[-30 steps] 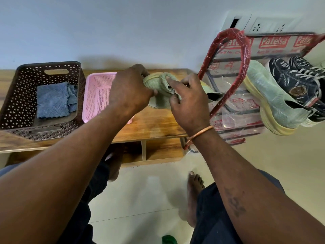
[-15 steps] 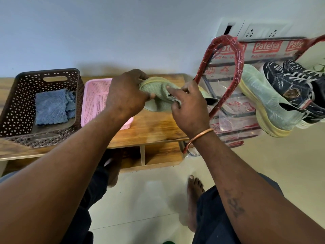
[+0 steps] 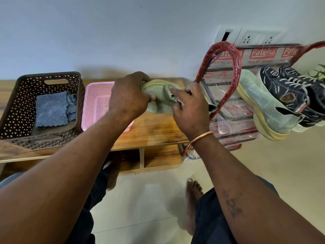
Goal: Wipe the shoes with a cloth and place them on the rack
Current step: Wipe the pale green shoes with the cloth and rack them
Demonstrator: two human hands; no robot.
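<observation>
Left hand curls round toe of green shoe, held over bench, pink basket left, rack right | right hand pinches cloth against upper | risk: toe-only grip, wiping pressure could twist shoe loose

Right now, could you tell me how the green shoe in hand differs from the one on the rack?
The held shoe is gripped by the left hand, the right hand pressing a cloth on it, above the table; the racked shoe lies untouched on the rack beside dark sneakers. Both are pale green.
</observation>
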